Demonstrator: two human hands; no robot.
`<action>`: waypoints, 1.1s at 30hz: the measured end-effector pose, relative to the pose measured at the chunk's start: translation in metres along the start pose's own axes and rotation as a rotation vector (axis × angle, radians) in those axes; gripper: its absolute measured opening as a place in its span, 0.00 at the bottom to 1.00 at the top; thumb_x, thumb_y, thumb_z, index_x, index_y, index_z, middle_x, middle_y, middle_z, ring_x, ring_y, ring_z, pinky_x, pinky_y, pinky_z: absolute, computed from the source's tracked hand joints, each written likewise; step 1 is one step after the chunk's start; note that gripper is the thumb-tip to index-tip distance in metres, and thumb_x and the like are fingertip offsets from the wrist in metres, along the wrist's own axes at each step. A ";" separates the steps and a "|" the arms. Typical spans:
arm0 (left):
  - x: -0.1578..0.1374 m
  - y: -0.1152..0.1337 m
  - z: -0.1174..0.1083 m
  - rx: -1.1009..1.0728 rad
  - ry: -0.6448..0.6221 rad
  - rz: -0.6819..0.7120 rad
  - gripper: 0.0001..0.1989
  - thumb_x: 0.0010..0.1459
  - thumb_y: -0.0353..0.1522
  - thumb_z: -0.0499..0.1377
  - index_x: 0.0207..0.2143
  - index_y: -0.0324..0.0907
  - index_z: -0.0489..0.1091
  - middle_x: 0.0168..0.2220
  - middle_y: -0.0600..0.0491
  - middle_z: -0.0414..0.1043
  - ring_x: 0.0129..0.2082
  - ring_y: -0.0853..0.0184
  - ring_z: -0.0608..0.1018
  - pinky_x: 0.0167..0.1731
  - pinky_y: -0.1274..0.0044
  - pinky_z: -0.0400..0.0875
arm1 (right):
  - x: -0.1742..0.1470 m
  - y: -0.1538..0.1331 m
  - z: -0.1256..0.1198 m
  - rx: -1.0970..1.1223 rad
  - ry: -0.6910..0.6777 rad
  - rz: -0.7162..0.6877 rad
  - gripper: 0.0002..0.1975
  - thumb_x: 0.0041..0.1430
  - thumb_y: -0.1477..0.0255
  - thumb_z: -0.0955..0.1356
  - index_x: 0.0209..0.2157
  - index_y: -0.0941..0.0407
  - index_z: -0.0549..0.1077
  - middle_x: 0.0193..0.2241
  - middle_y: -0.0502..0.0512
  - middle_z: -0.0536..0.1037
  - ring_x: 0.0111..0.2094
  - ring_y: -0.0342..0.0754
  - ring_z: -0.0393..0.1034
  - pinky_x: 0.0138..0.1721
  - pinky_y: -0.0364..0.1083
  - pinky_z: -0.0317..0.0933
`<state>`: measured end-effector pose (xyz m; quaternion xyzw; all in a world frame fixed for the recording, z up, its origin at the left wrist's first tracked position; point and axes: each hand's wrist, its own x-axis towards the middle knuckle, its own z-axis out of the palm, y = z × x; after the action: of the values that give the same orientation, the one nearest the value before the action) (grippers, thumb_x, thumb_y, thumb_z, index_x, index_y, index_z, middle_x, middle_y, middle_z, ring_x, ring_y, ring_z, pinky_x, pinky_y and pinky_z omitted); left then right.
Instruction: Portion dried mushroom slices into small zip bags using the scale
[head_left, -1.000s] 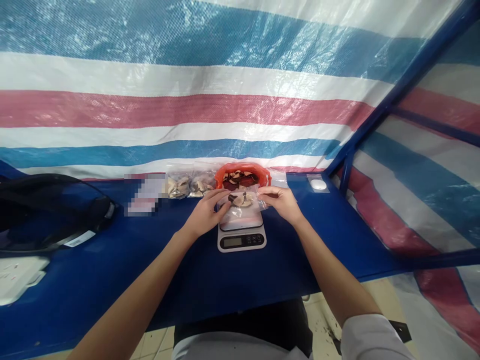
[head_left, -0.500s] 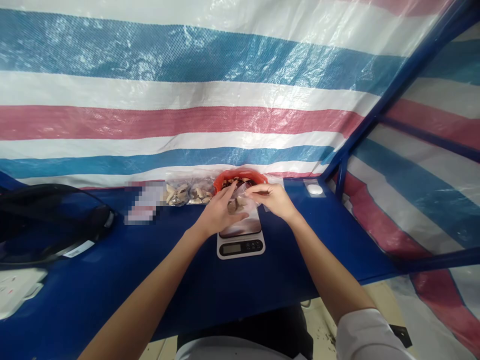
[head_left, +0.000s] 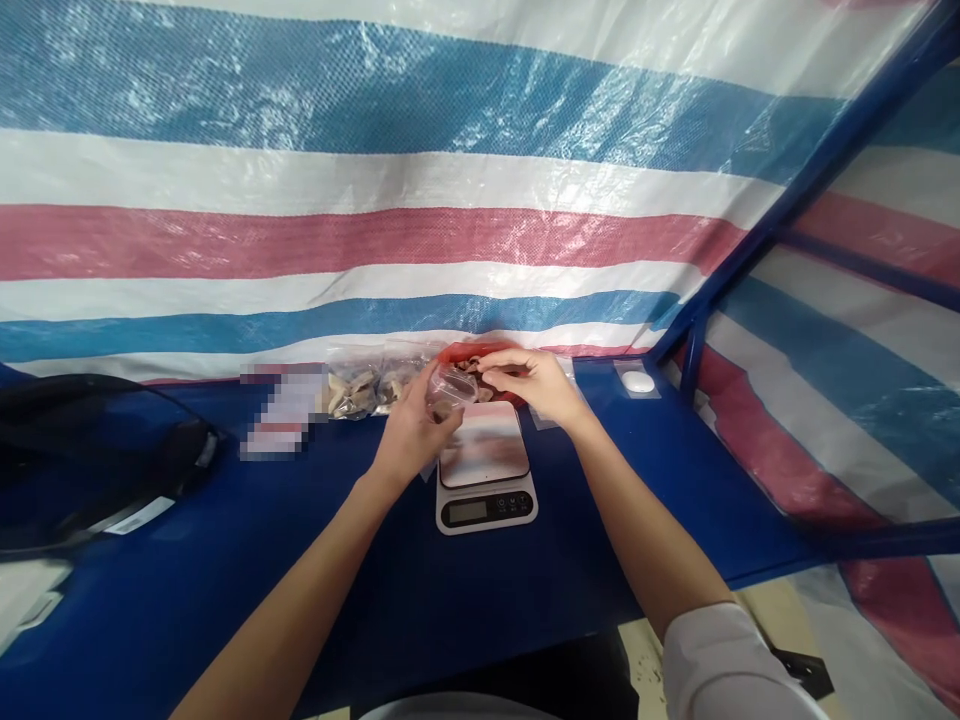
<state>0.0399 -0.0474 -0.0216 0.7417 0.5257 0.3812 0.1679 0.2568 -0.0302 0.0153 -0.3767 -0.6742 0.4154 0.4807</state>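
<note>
My left hand (head_left: 411, 430) grips a small clear zip bag (head_left: 452, 388) with some brownish pieces in its bottom, tilted beside the scale's upper left. My right hand (head_left: 536, 385) is at the red plastic bag (head_left: 499, 348), thumb and fingertips drawn together. Whatever lies between those fingertips is too small to make out. Dark brown dried pieces (head_left: 471, 366) show inside the red bag, partly hidden by both hands. Below the hands lies a white kitchen scale (head_left: 487, 480) with a shiny plate; nothing rests on the plate, and its display shows no readable digits.
Two clear bags of pale dried pieces, one at the left (head_left: 351, 393), one beside it (head_left: 395, 383), stand along the back. A bagged white mouse-like object (head_left: 638, 382) lies right. Black headgear (head_left: 142, 450) and a power strip (head_left: 30, 595) lie left. Striped sheeting (head_left: 375, 240) hangs behind.
My left hand has moved left with the clear bag, off the scale plate. My right hand has gone from the clear bag's edge to the red bag.
</note>
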 end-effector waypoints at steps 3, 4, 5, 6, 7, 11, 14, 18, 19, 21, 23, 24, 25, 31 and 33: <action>0.003 -0.008 -0.012 0.010 -0.011 -0.021 0.40 0.55 0.41 0.64 0.67 0.39 0.58 0.53 0.43 0.75 0.42 0.57 0.81 0.45 0.67 0.77 | 0.006 0.013 -0.009 -0.199 -0.004 0.041 0.09 0.58 0.70 0.72 0.41 0.54 0.83 0.42 0.54 0.85 0.41 0.49 0.80 0.46 0.48 0.72; 0.005 -0.010 -0.015 0.000 -0.041 -0.013 0.39 0.55 0.42 0.64 0.67 0.39 0.59 0.52 0.43 0.76 0.42 0.58 0.80 0.45 0.67 0.77 | 0.008 0.018 -0.011 -0.293 -0.024 0.059 0.09 0.59 0.71 0.71 0.41 0.54 0.83 0.42 0.54 0.85 0.42 0.50 0.80 0.47 0.48 0.71; 0.007 -0.012 -0.018 -0.013 -0.078 0.000 0.39 0.55 0.42 0.63 0.66 0.39 0.59 0.51 0.44 0.76 0.41 0.58 0.80 0.44 0.67 0.77 | 0.011 0.021 -0.011 -0.397 -0.051 0.079 0.10 0.59 0.72 0.71 0.41 0.53 0.83 0.42 0.53 0.85 0.42 0.50 0.79 0.47 0.48 0.70; 0.009 -0.014 -0.020 -0.024 -0.113 0.014 0.38 0.56 0.43 0.63 0.66 0.39 0.60 0.50 0.45 0.77 0.39 0.59 0.80 0.43 0.67 0.77 | 0.014 0.024 -0.011 -0.504 -0.083 0.098 0.10 0.59 0.73 0.70 0.42 0.52 0.83 0.42 0.53 0.85 0.43 0.50 0.79 0.48 0.48 0.69; 0.012 -0.015 -0.022 -0.031 -0.142 0.031 0.37 0.56 0.43 0.63 0.66 0.40 0.61 0.50 0.45 0.77 0.38 0.60 0.80 0.43 0.67 0.77 | 0.017 0.026 -0.010 -0.605 -0.119 0.116 0.11 0.60 0.74 0.69 0.41 0.52 0.83 0.42 0.52 0.85 0.43 0.50 0.78 0.48 0.47 0.68; 0.023 -0.019 -0.025 -0.039 -0.203 0.101 0.35 0.56 0.44 0.63 0.63 0.42 0.64 0.49 0.46 0.77 0.38 0.59 0.80 0.42 0.67 0.77 | 0.028 0.027 -0.003 -0.848 -0.272 0.171 0.11 0.60 0.74 0.68 0.38 0.51 0.84 0.41 0.51 0.84 0.42 0.49 0.76 0.40 0.44 0.64; 0.029 -0.021 -0.025 -0.078 -0.243 0.111 0.34 0.56 0.46 0.63 0.62 0.41 0.66 0.47 0.45 0.78 0.40 0.56 0.81 0.40 0.67 0.78 | 0.032 0.031 0.002 -0.924 -0.315 0.172 0.11 0.61 0.70 0.68 0.39 0.52 0.84 0.40 0.53 0.84 0.40 0.50 0.76 0.35 0.44 0.60; 0.034 -0.024 -0.023 -0.129 -0.277 0.085 0.35 0.56 0.45 0.64 0.63 0.42 0.65 0.47 0.45 0.78 0.42 0.54 0.81 0.37 0.67 0.78 | 0.032 0.038 0.005 -0.971 -0.360 0.169 0.12 0.62 0.68 0.67 0.43 0.48 0.83 0.44 0.52 0.83 0.44 0.51 0.75 0.35 0.44 0.59; 0.035 -0.025 -0.023 -0.137 -0.280 0.081 0.36 0.56 0.46 0.64 0.64 0.42 0.65 0.48 0.45 0.78 0.42 0.54 0.81 0.38 0.67 0.78 | 0.032 0.040 0.006 -0.981 -0.368 0.171 0.13 0.62 0.69 0.67 0.44 0.47 0.82 0.45 0.52 0.83 0.45 0.51 0.74 0.36 0.44 0.59; 0.036 -0.028 -0.022 -0.150 -0.293 0.074 0.36 0.56 0.46 0.65 0.64 0.42 0.65 0.49 0.44 0.78 0.43 0.54 0.81 0.39 0.66 0.79 | 0.032 0.041 0.007 -1.000 -0.370 0.175 0.13 0.63 0.69 0.67 0.45 0.46 0.82 0.46 0.52 0.82 0.47 0.52 0.74 0.36 0.45 0.60; 0.036 -0.028 -0.022 -0.162 -0.304 0.071 0.37 0.56 0.46 0.65 0.64 0.42 0.64 0.50 0.44 0.77 0.44 0.53 0.81 0.40 0.65 0.79 | 0.032 0.042 0.006 -1.008 -0.360 0.176 0.13 0.63 0.68 0.67 0.45 0.46 0.82 0.46 0.52 0.82 0.46 0.52 0.74 0.36 0.45 0.60; 0.036 -0.028 -0.022 -0.168 -0.305 0.068 0.37 0.56 0.46 0.65 0.64 0.42 0.64 0.51 0.44 0.77 0.44 0.53 0.81 0.41 0.65 0.79 | 0.032 0.043 0.006 -1.004 -0.353 0.172 0.13 0.64 0.67 0.67 0.45 0.46 0.82 0.47 0.51 0.82 0.46 0.52 0.74 0.37 0.45 0.61; 0.036 -0.028 -0.022 -0.175 -0.305 0.062 0.37 0.56 0.46 0.65 0.64 0.42 0.64 0.51 0.43 0.77 0.45 0.53 0.81 0.42 0.64 0.79 | 0.033 0.044 0.005 -0.995 -0.344 0.167 0.12 0.64 0.66 0.67 0.44 0.46 0.82 0.47 0.51 0.82 0.46 0.52 0.74 0.37 0.45 0.61; 0.034 -0.028 -0.019 -0.230 -0.298 0.047 0.35 0.56 0.47 0.65 0.63 0.43 0.66 0.55 0.44 0.75 0.46 0.54 0.80 0.43 0.66 0.79 | 0.034 0.049 0.000 -0.926 -0.280 0.150 0.09 0.60 0.67 0.71 0.41 0.51 0.83 0.46 0.53 0.81 0.45 0.50 0.74 0.40 0.45 0.62; 0.033 -0.030 -0.018 -0.215 -0.296 0.050 0.35 0.56 0.47 0.65 0.62 0.43 0.66 0.54 0.44 0.75 0.46 0.54 0.80 0.44 0.66 0.79 | 0.034 0.050 -0.001 -0.887 -0.278 0.150 0.07 0.60 0.69 0.71 0.39 0.52 0.83 0.45 0.53 0.81 0.44 0.49 0.75 0.39 0.45 0.62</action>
<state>0.0124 -0.0084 -0.0166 0.7805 0.4327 0.3258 0.3121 0.2545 0.0197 -0.0186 -0.5343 -0.8154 0.1672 0.1473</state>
